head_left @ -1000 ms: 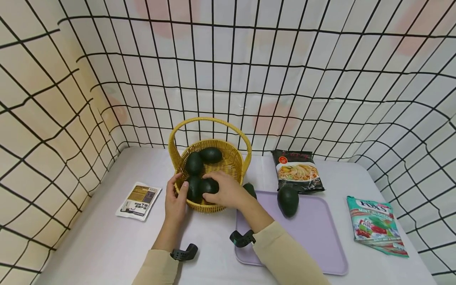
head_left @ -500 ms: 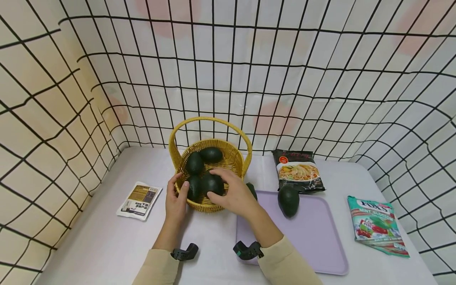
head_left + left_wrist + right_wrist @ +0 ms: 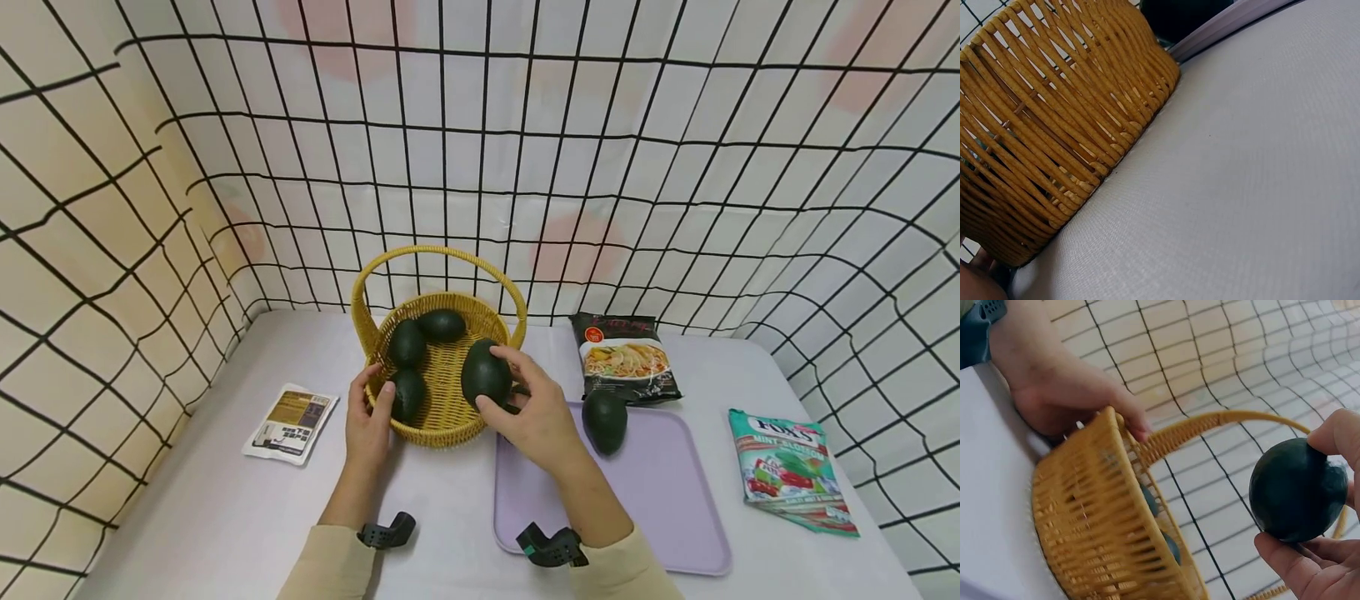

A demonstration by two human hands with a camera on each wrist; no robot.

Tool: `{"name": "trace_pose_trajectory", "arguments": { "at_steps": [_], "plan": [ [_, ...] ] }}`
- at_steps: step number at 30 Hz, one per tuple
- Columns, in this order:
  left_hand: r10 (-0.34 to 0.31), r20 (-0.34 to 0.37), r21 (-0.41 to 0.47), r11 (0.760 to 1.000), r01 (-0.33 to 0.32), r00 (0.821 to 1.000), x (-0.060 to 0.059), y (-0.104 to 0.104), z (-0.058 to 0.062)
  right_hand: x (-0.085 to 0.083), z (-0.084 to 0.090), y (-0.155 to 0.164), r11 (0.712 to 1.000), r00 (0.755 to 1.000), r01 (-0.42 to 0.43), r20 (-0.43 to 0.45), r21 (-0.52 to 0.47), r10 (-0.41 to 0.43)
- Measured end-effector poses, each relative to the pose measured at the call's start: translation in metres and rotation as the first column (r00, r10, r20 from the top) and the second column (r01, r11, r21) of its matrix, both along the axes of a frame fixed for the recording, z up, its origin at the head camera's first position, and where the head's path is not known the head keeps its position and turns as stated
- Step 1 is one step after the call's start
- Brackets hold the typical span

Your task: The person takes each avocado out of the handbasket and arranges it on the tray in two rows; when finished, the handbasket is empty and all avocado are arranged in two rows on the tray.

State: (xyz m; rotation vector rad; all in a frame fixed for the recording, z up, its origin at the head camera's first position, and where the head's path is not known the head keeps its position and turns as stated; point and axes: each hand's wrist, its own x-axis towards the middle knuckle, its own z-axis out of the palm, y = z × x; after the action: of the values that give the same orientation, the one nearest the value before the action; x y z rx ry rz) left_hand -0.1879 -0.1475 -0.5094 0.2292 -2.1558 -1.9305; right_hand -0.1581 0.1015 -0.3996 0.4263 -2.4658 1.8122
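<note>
My right hand (image 3: pixel 536 412) grips a dark green avocado (image 3: pixel 486 374) above the right rim of a yellow wicker basket (image 3: pixel 457 432). In the right wrist view, thumb and fingers pinch the same avocado (image 3: pixel 1291 490), clear of the weave. My left hand (image 3: pixel 369 423) holds the basket's front left rim, thumb over the edge. Inside the basket's left half lie an avocado (image 3: pixel 407 395) by that thumb, another avocado (image 3: pixel 407 343) behind it, and a third avocado (image 3: pixel 441 325) at the back. The left wrist view shows mostly the basket's side (image 3: pixel 1066 112).
Right of the basket lies a lilac tray (image 3: pixel 652 517), with an avocado (image 3: pixel 604 422) on its back edge. A black noodle packet (image 3: pixel 628 360) is behind it, a teal candy bag (image 3: pixel 793 475) farther right. A small pouch (image 3: pixel 291 423) lies left. Black wire mesh (image 3: pixel 480 167) surrounds the table.
My right hand has lifted the avocado from the basket's front and carried it to the right, over the rim. The left hand has stayed on the basket.
</note>
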Motion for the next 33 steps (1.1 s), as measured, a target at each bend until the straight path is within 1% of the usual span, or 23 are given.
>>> {"name": "trace_pose_trajectory", "arguments": {
  "at_steps": [4, 6, 10, 13, 16, 17, 20, 25, 29, 33],
  "plan": [
    [-0.003, -0.003, 0.005, 1.000, 0.003, 1.000, 0.001, 0.000, 0.001, 0.001, 0.000, 0.012, 0.999, 0.999, 0.049, 0.005, -0.014, -0.049],
    [-0.003, -0.004, 0.009, 1.000, 0.003, 1.000, 0.001, 0.000, 0.002, 0.002, 0.000, 0.018, 0.996, 0.996, 0.085, 0.001, 0.007, -0.085],
    [-0.009, 0.002, 0.017, 1.000, 0.009, 1.000, 0.003, 0.000, 0.004, 0.006, 0.000, 0.028, 0.991, 0.991, 0.131, -0.019, 0.033, -0.130],
    [-0.020, 0.023, 0.025, 0.999, 0.019, 1.000, 0.010, 0.003, 0.020, 0.009, -0.001, 0.037, 0.987, 0.988, 0.154, -0.026, 0.052, -0.153],
    [-0.020, 0.036, 0.031, 0.999, 0.019, 0.999, 0.010, 0.003, 0.022, 0.011, -0.002, 0.045, 0.983, 0.985, 0.173, -0.008, 0.061, -0.173],
    [-0.018, 0.034, 0.028, 0.999, 0.017, 0.999, 0.010, 0.003, 0.021, 0.011, -0.003, 0.048, 0.981, 0.984, 0.181, -0.007, 0.065, -0.181],
    [-0.009, 0.020, 0.020, 1.000, 0.008, 1.000, 0.003, 0.001, 0.006, 0.014, -0.005, 0.056, 0.978, 0.980, 0.198, -0.011, 0.071, -0.197],
    [-0.007, 0.002, 0.010, 1.000, 0.007, 1.000, 0.002, 0.001, 0.003, 0.019, -0.006, 0.070, 0.970, 0.975, 0.222, -0.030, 0.100, -0.221],
    [-0.006, -0.001, 0.009, 1.000, 0.006, 1.000, 0.002, 0.001, 0.002, 0.023, -0.005, 0.083, 0.958, 0.968, 0.251, -0.057, 0.141, -0.245],
    [-0.006, -0.002, 0.008, 1.000, 0.006, 1.000, 0.001, 0.001, 0.003, 0.028, -0.005, 0.098, 0.936, 0.955, 0.295, -0.093, 0.195, -0.282]
  ]
}}
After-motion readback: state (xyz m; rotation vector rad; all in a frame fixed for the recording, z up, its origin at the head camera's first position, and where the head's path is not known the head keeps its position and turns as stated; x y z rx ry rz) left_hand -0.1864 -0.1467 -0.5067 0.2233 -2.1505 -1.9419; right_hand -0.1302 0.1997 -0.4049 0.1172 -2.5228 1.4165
